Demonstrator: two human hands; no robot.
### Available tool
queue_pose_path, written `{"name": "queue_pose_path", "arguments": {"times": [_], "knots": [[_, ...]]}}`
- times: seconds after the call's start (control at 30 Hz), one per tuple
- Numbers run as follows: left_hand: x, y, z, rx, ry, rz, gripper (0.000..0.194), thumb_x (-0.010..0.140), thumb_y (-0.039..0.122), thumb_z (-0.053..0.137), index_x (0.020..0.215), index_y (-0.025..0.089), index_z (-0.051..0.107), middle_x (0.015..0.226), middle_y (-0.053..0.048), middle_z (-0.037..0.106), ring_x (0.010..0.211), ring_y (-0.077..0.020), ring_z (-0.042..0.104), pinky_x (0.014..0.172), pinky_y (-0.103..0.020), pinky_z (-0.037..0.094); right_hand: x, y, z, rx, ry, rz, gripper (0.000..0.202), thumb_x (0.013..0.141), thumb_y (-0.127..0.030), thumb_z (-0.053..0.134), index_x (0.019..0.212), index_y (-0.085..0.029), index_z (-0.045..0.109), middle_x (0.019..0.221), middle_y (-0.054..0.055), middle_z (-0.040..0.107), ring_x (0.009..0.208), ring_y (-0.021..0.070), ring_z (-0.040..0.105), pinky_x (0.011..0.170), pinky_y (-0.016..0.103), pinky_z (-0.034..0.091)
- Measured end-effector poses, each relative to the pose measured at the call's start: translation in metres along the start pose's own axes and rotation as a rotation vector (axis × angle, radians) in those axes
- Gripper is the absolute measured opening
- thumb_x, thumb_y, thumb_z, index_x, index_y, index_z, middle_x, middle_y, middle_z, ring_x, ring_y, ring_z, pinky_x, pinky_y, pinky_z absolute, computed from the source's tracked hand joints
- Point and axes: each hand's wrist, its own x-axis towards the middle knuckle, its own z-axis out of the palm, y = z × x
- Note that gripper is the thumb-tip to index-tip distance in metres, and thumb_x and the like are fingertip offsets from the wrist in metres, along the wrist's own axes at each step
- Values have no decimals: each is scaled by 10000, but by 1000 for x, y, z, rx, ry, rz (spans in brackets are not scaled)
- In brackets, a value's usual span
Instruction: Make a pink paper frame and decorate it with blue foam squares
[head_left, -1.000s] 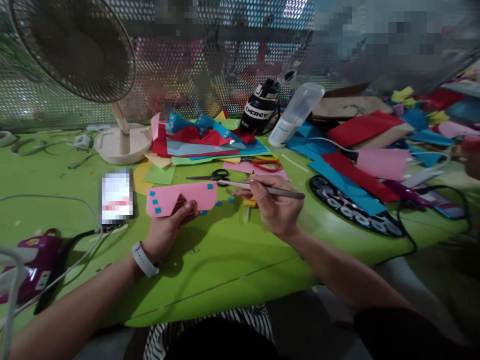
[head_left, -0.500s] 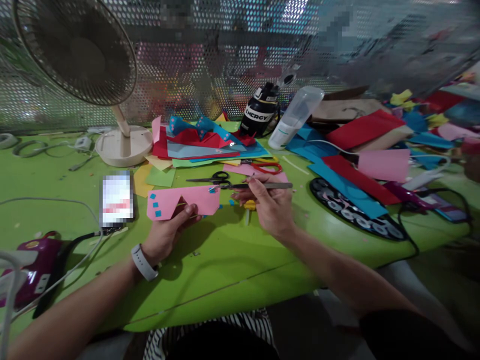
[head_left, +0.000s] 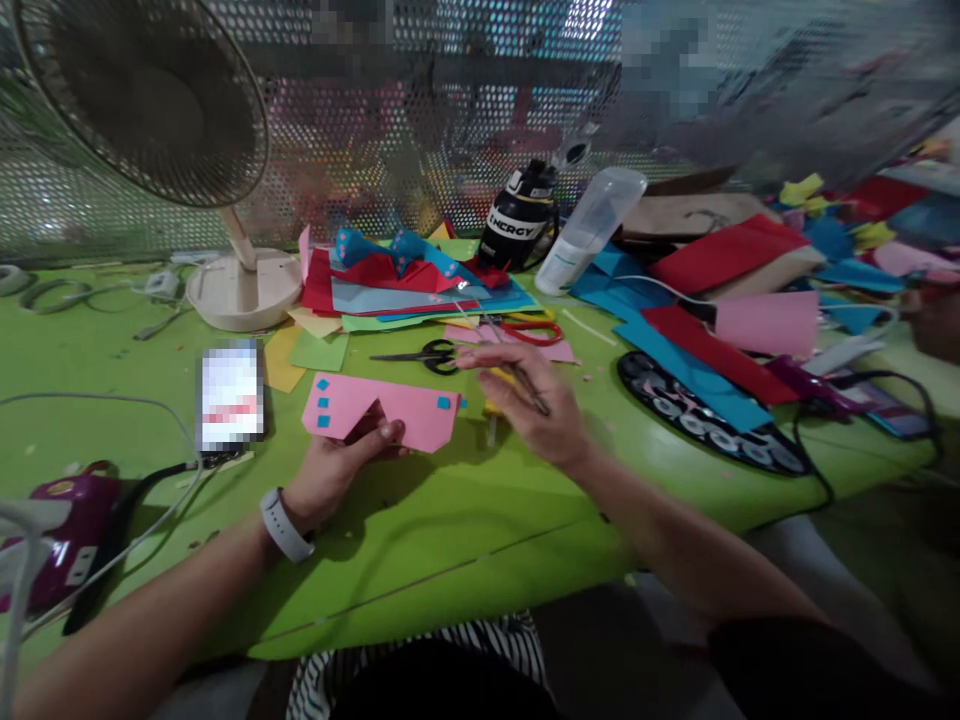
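Note:
My left hand [head_left: 341, 462] pinches the lower edge of a pink paper piece [head_left: 420, 408] that has a V-shaped notch. Three small blue squares sit at the paper's left end and one blue square [head_left: 444, 403] near its right end. In my right hand [head_left: 536, 405] a pair of slim tweezers [head_left: 525, 383] is held, its tips pointing up and away from the paper. Black-handled scissors [head_left: 439, 357] lie just beyond the pink paper. A small yellow object [head_left: 495, 407] is partly hidden beneath my right hand.
At the back left stands a fan [head_left: 244, 290], with a phone [head_left: 231, 395] before it. Coloured papers [head_left: 420, 290], a black bottle [head_left: 517, 220] and a clear bottle [head_left: 592, 230] are behind. A black patterned fan-shaped item [head_left: 705, 420] and purple glue guns [head_left: 64, 520] flank my arms.
The tweezers have moved off the pink paper and swung upward in my right hand. The pink paper has shifted slightly right, with a blue square now flat near its right end.

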Motion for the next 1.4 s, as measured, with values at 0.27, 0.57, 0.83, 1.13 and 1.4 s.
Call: {"name": "queue_pose_path", "arguments": {"times": [0.27, 0.57, 0.83, 1.13, 1.4], "knots": [[-2, 1, 1, 142, -14, 48, 260, 675, 253, 825, 839, 137, 660, 824, -38, 691, 783, -181, 677, 711, -309, 603, -1, -5, 2, -47, -277, 102, 288, 828, -223, 640, 1110, -206, 582, 1029, 62, 660, 934, 188, 626, 864, 392, 518], [-3, 0, 2, 210, -36, 63, 289, 697, 291, 807, 893, 129, 671, 880, -76, 712, 787, -199, 687, 729, -337, 610, -3, 5, 7, 43, -242, 39, 257, 832, -163, 611, 1085, -201, 582, 1009, 55, 664, 878, 153, 629, 816, 338, 547], [-3, 1, 1, 245, -61, 87, 278, 708, 294, 801, 893, 129, 673, 867, -77, 716, 755, -188, 689, 728, -329, 613, -4, 5, 10, 6, -218, 56, 231, 839, -206, 645, 1066, -207, 601, 927, 33, 656, 825, 139, 624, 768, 301, 548], [-3, 0, 1, 264, -6, 95, 281, 687, 309, 812, 839, 125, 665, 828, -55, 694, 753, -189, 685, 718, -327, 615, -5, 2, 7, 54, -246, 117, 238, 889, -255, 604, 1124, -221, 598, 937, 35, 669, 887, 148, 651, 820, 306, 547], [-4, 2, 3, 286, -38, 90, 266, 698, 308, 799, 849, 132, 670, 844, -72, 713, 736, -197, 687, 748, -363, 610, -7, 6, 12, 0, -190, 45, 205, 884, -275, 626, 1083, -231, 629, 900, 14, 659, 824, 127, 637, 785, 279, 536]]}}
